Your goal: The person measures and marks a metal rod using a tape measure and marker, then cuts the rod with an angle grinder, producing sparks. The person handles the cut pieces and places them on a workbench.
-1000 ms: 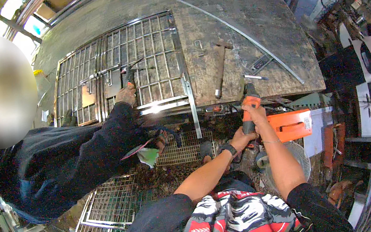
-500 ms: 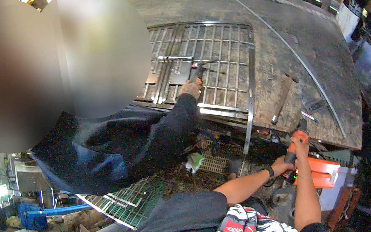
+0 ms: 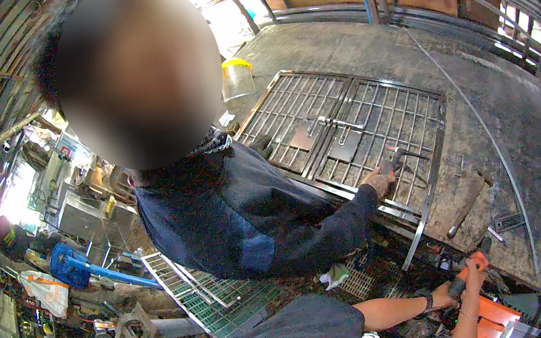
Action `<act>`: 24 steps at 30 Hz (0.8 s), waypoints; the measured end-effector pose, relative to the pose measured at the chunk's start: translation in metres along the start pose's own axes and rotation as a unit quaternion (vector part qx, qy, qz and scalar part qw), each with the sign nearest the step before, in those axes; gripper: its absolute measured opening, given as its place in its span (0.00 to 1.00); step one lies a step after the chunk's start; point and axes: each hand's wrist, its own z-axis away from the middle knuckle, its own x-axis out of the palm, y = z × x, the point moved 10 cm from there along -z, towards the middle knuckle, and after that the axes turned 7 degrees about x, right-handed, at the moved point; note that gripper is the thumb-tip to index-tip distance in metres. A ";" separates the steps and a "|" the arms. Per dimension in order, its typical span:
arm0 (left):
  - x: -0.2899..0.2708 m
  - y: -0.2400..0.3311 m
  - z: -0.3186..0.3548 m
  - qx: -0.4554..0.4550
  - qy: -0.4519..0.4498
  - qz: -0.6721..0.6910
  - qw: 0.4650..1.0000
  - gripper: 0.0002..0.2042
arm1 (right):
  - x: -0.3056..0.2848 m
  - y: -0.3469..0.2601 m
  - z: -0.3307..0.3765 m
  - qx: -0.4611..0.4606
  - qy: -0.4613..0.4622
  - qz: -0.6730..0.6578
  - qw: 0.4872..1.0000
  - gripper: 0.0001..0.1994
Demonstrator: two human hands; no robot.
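At the lower right, an orange-and-black angle grinder (image 3: 460,282) is gripped in both my hands, beside the front edge of the wooden table (image 3: 490,261). My left hand (image 3: 441,296), with a black band at the wrist, is closed round the dark rear part. Farther forward, my right hand (image 3: 474,270) wraps the orange body. The tool's dark head points toward the table, and its working end is too small to make out. Just below my right hand lies an orange-coloured piece (image 3: 498,318), partly hidden by my forearm.
Another person in dark clothes (image 3: 278,217) leans over a metal grille (image 3: 395,114), a dark tool in their hand (image 3: 379,183). A hammer (image 3: 468,207), a long metal strip (image 3: 483,125) and a yellow-topped face shield (image 3: 238,78) lie on the table. A green mesh panel (image 3: 236,309) stands low left.
The view has swung up and left, so the whole grille and the face shield now show. Both my hands keep hold of the grinder. The other person's hand stays over the grille with its tool.
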 end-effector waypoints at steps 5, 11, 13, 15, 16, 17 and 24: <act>0.008 0.001 0.000 -0.032 -0.047 0.006 0.998 0.43 | 0.003 -0.009 0.011 0.057 -0.034 -0.008 0.998 0.15; 0.001 0.013 0.011 -0.006 -0.003 0.017 1.000 0.43 | 0.003 -0.004 0.011 0.056 -0.048 -0.027 0.997 0.18; 0.005 0.027 0.020 -0.048 -0.038 0.033 0.998 0.44 | -0.003 0.001 0.004 0.061 -0.031 -0.011 0.998 0.19; 0.002 0.023 0.019 -0.036 -0.032 0.045 0.998 0.44 | -0.002 0.000 0.008 0.065 -0.025 0.002 0.998 0.20; -0.001 0.021 0.017 -0.016 -0.018 0.027 0.999 0.44 | -0.001 0.000 0.009 0.077 -0.025 0.009 0.997 0.20; -0.003 0.020 0.016 0.004 -0.005 0.008 1.000 0.44 | 0.000 0.001 0.011 0.088 -0.024 0.016 0.996 0.20; -0.005 0.009 0.019 -0.017 -0.024 -0.009 1.000 0.44 | 0.002 0.001 0.021 0.073 -0.009 0.011 0.997 0.22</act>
